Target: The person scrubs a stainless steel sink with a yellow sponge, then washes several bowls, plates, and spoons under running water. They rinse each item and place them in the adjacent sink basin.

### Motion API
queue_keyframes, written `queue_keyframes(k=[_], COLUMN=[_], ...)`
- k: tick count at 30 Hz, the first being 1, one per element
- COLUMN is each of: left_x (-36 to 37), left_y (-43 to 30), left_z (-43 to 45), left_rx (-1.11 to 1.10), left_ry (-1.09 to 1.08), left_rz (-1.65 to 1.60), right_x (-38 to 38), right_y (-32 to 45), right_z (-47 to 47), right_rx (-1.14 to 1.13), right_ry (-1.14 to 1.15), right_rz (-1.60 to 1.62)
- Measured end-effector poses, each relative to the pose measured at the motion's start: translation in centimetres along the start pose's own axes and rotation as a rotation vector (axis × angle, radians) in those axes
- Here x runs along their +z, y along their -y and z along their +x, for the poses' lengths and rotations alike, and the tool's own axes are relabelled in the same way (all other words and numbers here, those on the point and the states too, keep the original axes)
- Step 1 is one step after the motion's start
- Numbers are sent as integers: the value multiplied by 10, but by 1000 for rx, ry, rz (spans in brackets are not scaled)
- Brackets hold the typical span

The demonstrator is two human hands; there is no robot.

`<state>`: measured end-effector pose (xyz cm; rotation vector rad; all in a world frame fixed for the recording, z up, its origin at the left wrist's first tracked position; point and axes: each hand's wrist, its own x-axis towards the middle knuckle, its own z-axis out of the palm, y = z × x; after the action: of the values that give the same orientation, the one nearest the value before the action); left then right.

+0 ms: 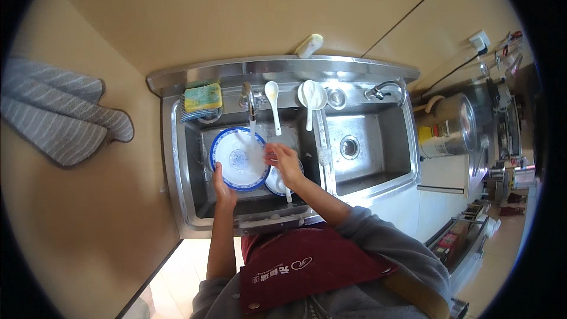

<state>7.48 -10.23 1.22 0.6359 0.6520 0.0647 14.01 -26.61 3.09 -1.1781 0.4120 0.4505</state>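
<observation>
A white plate with a blue patterned rim [239, 159] is held over the left sink basin, under water running from the faucet [250, 102]. My left hand [224, 188] grips its lower left rim, thumb on top. At the plate's right edge, in the splashing water, is my right hand [283, 161], its fingers spread near the rim; whether they touch it is unclear. Partly behind that hand, a smaller patterned dish [277, 184] lies in the basin with a white spoon [289, 196]. Another white spoon [273, 102] rests on the ledge right of the faucet, its handle over the basin.
Behind the basin's left corner, a yellow-green sponge [203, 97] lies on a striped cloth. A small white bowl with a spoon [305, 93] stands on the ledge by the divider [324, 155]. The right basin [370, 141] has a drain and second faucet [378, 91]. Grey towels hang left.
</observation>
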Motion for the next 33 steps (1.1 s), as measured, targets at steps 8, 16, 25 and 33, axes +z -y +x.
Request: queue_keyframes(k=[8, 16, 25, 33], left_x=[8, 20, 28, 39], left_y=[-3, 4, -1, 0], left_z=[-2, 1, 7, 0], left_rx=[-12, -135, -152, -132], left_ry=[44, 129, 169, 167], left_rz=[24, -68, -43, 42], right_x=[41, -88, -194, -178], right_y=[9, 39, 16, 31], right_z=[82, 8, -116, 7], right_rx=[562, -454, -597, -834], right_ry=[333, 197, 599, 226], right_rz=[972, -905, -1680, -1654])
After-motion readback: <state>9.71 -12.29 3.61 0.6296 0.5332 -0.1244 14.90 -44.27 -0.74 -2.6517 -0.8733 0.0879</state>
